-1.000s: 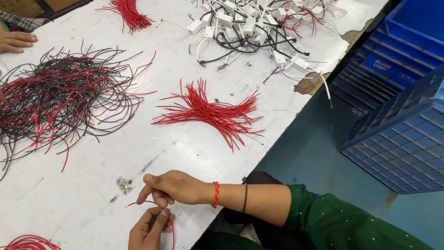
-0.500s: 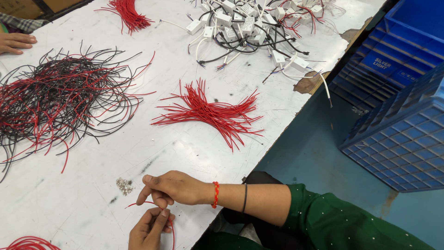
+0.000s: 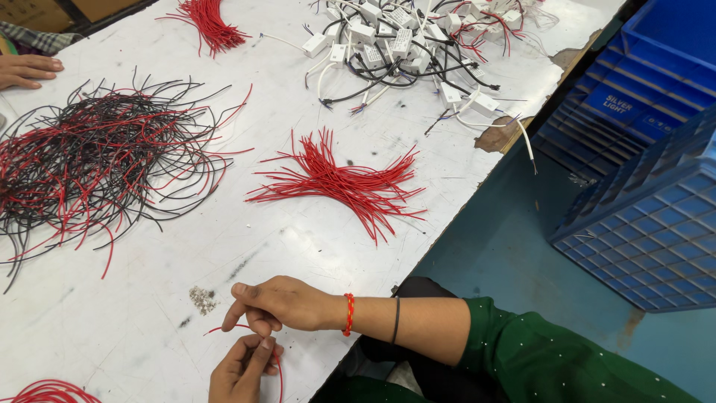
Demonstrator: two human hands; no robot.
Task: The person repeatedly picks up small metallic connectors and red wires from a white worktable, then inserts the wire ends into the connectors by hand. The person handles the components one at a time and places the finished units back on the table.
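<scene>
Red wire [image 3: 277,366] pinched between left hand [image 3: 242,371], right hand [image 3: 280,304], hanging near-vertical

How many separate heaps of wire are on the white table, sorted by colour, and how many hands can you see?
All-red wire heaps: 3, middle bundle, far bundle, near-edge heap
Mixed red and black heap: 1
Tangle of white modules with leads: 1
Hands: 3, right hand, left hand, another person's hand
Total: 8
</scene>
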